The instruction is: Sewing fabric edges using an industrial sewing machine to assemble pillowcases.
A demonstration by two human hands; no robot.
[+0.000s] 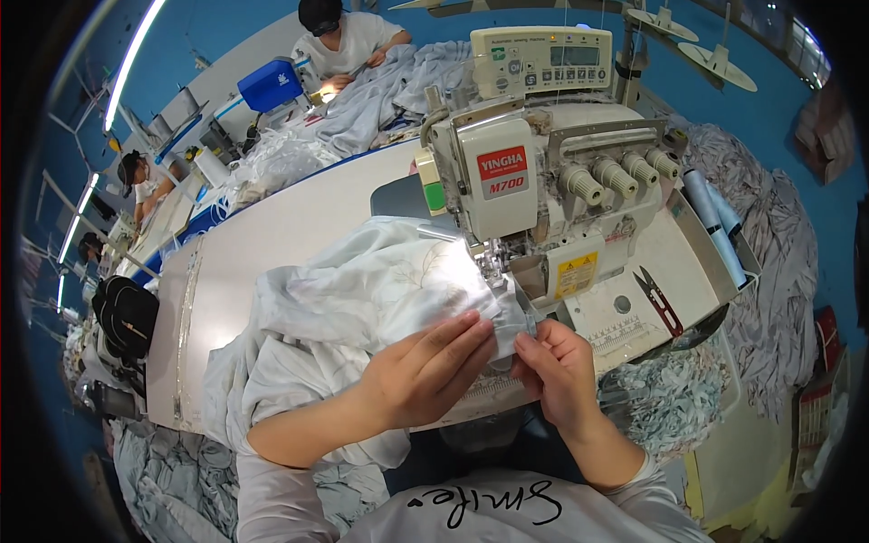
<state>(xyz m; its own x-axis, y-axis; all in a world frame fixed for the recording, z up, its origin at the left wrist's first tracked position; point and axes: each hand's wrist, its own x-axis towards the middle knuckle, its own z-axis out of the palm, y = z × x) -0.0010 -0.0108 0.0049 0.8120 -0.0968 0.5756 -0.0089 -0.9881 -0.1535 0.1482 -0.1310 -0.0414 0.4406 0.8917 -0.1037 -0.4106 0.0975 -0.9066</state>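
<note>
A pale grey-white fabric piece (pixel 335 290) lies bunched over the table, its right edge under the lit presser foot (pixel 491 262) of an overlock sewing machine (pixel 502 172). Flat on the cloth, just in front of the foot, rests my left hand (pixel 434 366), fingers stretched out side by side. At the fabric's near right edge, my right hand (pixel 557 366) pinches the cloth between thumb and fingers. The needle area is partly covered by the foot and the glare of the lamp.
Red-handled thread snips (pixel 659 303) lie on the machine's right plate. Fabric scraps (pixel 665 398) fill a bin below, and grey cloth (pixel 751 235) is heaped at right. A black bag (pixel 125 317) sits at the table's left end. Other people (pixel 348 45) work at machines farther back.
</note>
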